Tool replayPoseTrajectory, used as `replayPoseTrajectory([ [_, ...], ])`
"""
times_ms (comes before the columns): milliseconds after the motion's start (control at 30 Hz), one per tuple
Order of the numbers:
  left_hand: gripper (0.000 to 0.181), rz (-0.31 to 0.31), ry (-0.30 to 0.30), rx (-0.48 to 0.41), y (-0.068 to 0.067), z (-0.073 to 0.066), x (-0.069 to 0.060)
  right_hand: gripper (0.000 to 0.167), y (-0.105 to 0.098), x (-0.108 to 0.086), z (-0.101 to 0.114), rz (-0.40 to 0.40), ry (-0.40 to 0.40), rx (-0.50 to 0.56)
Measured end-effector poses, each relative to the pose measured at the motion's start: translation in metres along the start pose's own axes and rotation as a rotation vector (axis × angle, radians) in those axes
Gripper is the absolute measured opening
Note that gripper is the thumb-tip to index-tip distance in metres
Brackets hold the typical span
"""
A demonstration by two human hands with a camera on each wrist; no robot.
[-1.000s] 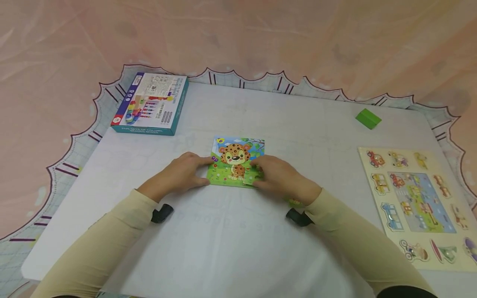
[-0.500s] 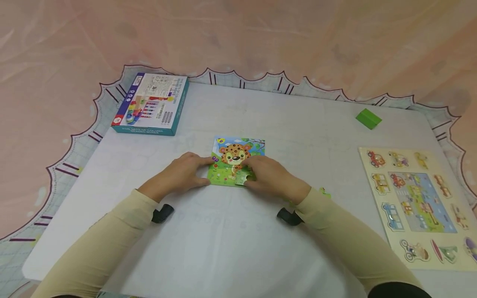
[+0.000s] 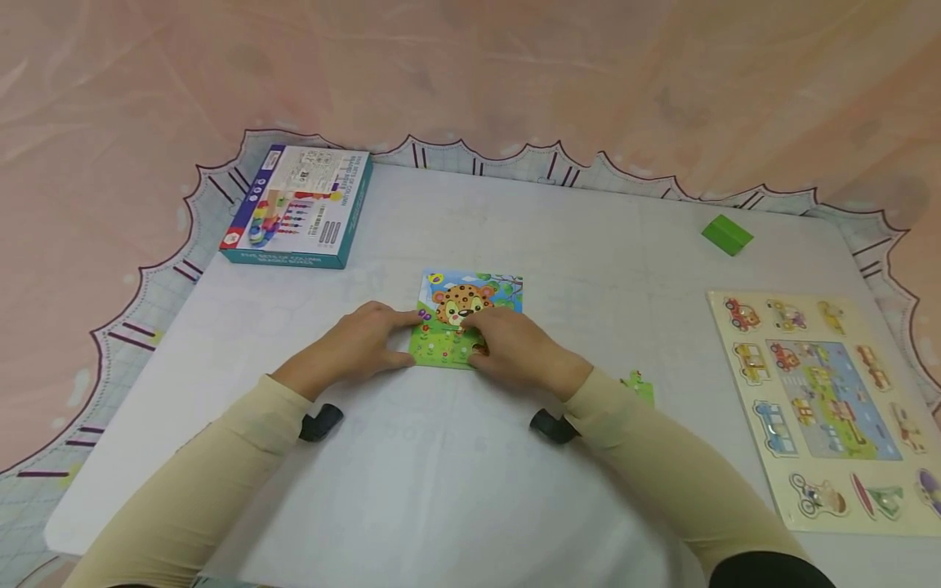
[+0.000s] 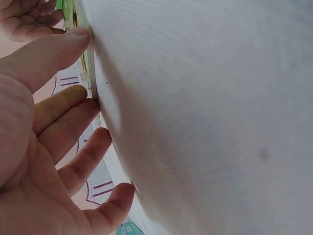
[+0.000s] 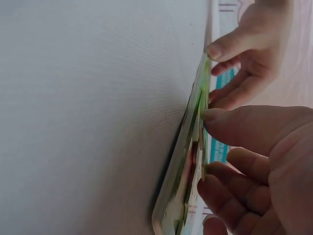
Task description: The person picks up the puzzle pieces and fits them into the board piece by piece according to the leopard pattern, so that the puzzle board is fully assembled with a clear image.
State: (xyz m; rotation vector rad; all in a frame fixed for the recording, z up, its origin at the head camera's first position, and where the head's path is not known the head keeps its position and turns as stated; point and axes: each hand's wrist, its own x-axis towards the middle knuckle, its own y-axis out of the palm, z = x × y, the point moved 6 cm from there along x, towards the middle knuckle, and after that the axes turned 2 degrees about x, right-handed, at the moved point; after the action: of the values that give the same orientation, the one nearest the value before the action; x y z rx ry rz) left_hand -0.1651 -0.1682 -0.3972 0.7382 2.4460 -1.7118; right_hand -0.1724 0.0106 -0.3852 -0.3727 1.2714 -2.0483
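At the far left corner of a white-covered table (image 3: pixel 412 490), a flat box (image 3: pixel 297 204) with a teal side and printed lid is seen lying face up. Nearer the middle, the left edge of a leopard puzzle (image 3: pixel 450 318) is touched by a person's left hand (image 3: pixel 360 345); its thumb is placed at the near corner and its forefinger farther up that edge, the fingers spread apart. The puzzle is laid flat at the table's center, its blue sky turned away from the person, its green grass turned toward the sleeves. Over its lower right part, a thin puzzle piece (image 5: pixel 202 142) is pinched in the right hand (image 3: pixel 518 347), clamped between thumb and fingertips; whether the piece is fully seated cannot be told. Beside the right sleeve (image 3: pixel 691 465), a loose green piece (image 3: pixel 641 387) is left partly covered. Farther right, toward the back, a green block (image 3: pixel 727 235) is set near the table's edge. At far right, a cream board (image 3: pixel 831 467) is shown lying flat, its central street scene ringed by vehicles and animal figures.
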Motion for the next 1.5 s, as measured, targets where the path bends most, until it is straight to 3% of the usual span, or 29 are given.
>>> replayPoseTrajectory([
  [233,0.064,-0.006,0.007,-0.002,0.0,0.0,-0.001,0.041,0.001,0.004,0.003,-0.027,-0.015,0.04],
  [1500,0.065,-0.014,0.04,0.0,-0.001,-0.001,-0.002,0.045,0.012,0.025,0.006,0.031,0.015,0.117],
])
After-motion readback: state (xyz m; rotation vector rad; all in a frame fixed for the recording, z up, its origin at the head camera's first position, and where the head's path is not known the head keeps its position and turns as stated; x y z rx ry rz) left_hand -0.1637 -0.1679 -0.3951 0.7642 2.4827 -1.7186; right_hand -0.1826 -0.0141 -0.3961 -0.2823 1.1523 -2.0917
